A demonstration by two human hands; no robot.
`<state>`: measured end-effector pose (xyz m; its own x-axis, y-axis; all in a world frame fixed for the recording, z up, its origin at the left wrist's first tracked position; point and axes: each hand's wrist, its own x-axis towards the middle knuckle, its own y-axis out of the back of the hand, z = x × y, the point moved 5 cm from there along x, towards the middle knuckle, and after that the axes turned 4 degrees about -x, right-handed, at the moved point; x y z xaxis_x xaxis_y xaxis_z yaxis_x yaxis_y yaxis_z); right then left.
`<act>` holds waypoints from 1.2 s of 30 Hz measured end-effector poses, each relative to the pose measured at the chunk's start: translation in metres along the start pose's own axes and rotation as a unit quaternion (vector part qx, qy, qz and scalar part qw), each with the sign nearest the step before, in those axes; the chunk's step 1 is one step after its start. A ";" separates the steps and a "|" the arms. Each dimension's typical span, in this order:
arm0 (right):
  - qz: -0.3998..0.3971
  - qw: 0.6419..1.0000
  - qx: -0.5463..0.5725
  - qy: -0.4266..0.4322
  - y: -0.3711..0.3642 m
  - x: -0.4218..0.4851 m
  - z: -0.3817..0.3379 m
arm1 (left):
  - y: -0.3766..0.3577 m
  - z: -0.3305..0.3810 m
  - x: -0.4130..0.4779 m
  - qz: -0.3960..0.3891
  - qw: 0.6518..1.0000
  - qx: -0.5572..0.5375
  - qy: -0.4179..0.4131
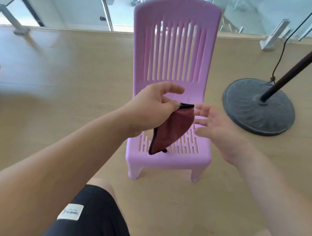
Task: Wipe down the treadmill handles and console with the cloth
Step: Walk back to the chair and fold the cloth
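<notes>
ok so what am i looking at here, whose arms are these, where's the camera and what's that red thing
There is no machine here. One camera sits on a person's head and looks forward and down, so the two bare arms are that person's own. The left hand pinches a dark red cloth by its top edge, and it hangs down in front of a purple plastic chair. The right hand is open beside the cloth and holds nothing. The chair stands on a pale wooden floor; to its right is the round dark base of a stand. No treadmill shows.
</notes>
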<state>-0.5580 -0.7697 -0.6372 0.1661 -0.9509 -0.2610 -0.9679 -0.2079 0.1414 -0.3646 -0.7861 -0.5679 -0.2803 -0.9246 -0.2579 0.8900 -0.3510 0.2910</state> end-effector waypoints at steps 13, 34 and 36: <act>0.044 0.986 -0.078 -0.143 -0.012 0.011 0.085 | -0.001 -0.003 0.091 0.012 0.983 0.162 -0.089; 0.137 0.965 -0.209 -0.085 0.018 0.019 0.102 | -0.111 -0.136 0.025 -0.143 0.879 0.419 -0.175; 0.134 0.967 -0.202 -0.076 0.017 0.019 0.097 | -0.107 -0.127 0.021 -0.128 0.898 0.372 -0.195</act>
